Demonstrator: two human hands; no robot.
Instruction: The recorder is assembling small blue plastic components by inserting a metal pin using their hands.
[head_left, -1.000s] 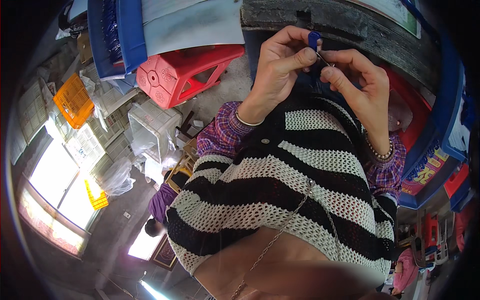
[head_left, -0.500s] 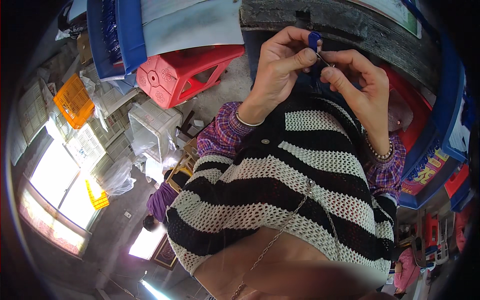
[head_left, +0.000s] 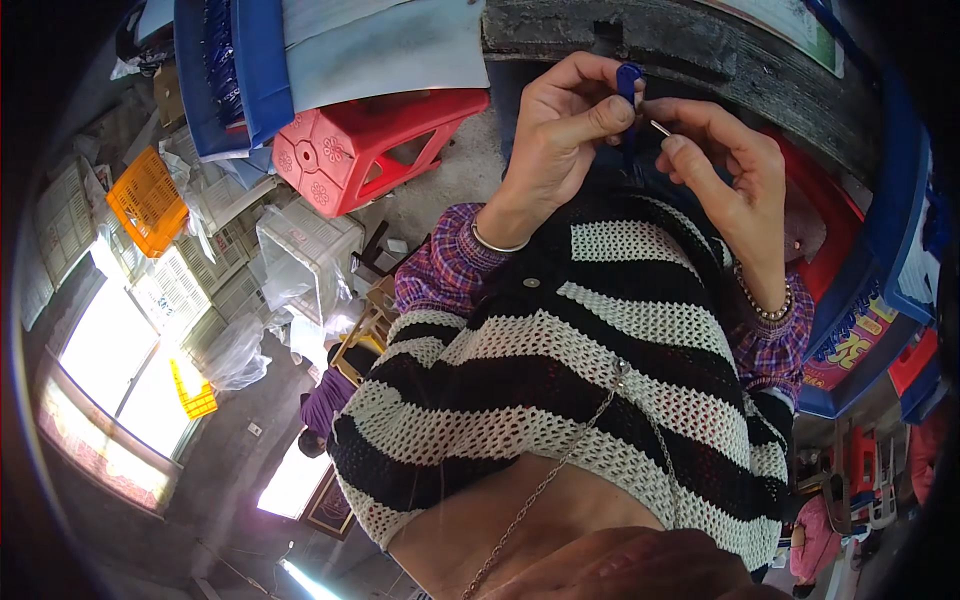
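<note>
My left hand (head_left: 568, 125) pinches a small dark-blue piece (head_left: 628, 82) between thumb and fingers. It looks like a narrow strip with a rounded top; its exact kind is too small to tell. My right hand (head_left: 735, 165) is closed on a thin metal pin (head_left: 660, 128), whose tip sticks out past the thumb toward the blue piece. A small gap shows between the pin tip and the blue piece. Both hands are raised close together near the dark table edge.
A worn dark wooden table (head_left: 690, 50) runs along the top. A red plastic stool (head_left: 330, 150) and a blue bin (head_left: 265, 75) stand at left, blue crates (head_left: 850, 330) at right. Stacked crates (head_left: 305, 250) and plastic bags lie farther left. Other people are in the background.
My right hand has drawn slightly right with the metal pin, so its tip is now apart from the blue piece. My left hand has hardly moved.
</note>
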